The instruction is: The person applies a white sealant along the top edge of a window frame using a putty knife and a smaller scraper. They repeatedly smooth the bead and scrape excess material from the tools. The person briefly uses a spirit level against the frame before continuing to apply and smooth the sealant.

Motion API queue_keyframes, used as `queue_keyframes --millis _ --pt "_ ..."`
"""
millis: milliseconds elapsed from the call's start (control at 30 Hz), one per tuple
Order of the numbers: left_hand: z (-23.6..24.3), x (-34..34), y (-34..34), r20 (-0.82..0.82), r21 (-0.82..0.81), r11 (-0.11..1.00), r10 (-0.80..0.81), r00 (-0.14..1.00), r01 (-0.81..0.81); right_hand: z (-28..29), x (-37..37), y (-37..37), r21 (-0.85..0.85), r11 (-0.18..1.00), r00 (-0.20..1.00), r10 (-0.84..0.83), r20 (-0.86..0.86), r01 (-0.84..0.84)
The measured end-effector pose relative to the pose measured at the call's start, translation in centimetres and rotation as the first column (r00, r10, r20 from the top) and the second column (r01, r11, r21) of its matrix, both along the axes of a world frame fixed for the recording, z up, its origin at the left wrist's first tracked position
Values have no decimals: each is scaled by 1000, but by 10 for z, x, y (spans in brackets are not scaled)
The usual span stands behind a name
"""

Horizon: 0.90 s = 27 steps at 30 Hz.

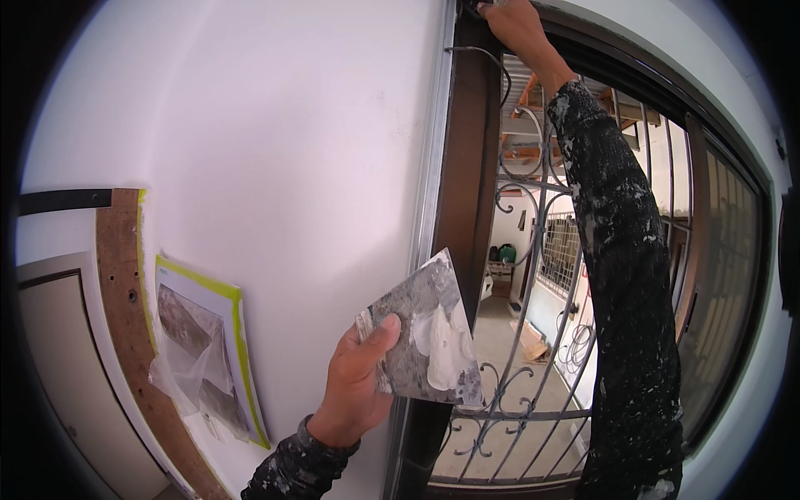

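My left hand (354,379) grips a flat grey putty board (400,342) by its left edge, thumb on top. A thick smear of white putty (450,354) lies on the board, which is tilted in front of the brown window frame (462,192). My right arm, in a dark paint-spattered sleeve, stretches up to the frame's top left corner. There my right hand (510,21) is closed at the picture's upper edge. A bit of something dark shows at its fingertips; what it is cannot be made out.
Curled metal bars (542,217) fill the opening, with a yard behind. A silvery strip (429,167) edges the white wall (283,167). At left, a framed picture (200,350) under torn plastic hangs by a brown wooden post (125,275) and a pale door (67,358).
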<state>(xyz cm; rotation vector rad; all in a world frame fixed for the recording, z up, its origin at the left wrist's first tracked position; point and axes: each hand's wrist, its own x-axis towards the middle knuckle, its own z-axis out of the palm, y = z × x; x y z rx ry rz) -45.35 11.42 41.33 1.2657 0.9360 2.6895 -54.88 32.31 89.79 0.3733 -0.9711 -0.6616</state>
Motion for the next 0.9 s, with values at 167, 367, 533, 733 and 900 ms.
queue_keyframes --millis 167,367,533,733,900 --pt "1 1 1 3 -4 1000 2 1000 -2 -27 6 1 -89 988 977 143 161 -130" --pt "0 2 3 11 4 1000 15 1000 -15 -63 26 -6 -168 964 909 251 334 -205" --pt "-3 2 4 6 14 1000 -12 1000 12 -107 50 -8 -494 713 587 696 414 -498" --pt "-7 -1 5 13 19 1000 13 1000 -13 -134 88 -1 -414 851 710 508 488 -324" --pt "-4 1 3 36 4 1000 4 999 -5 -185 128 33 -462 454 324 885 335 -762"
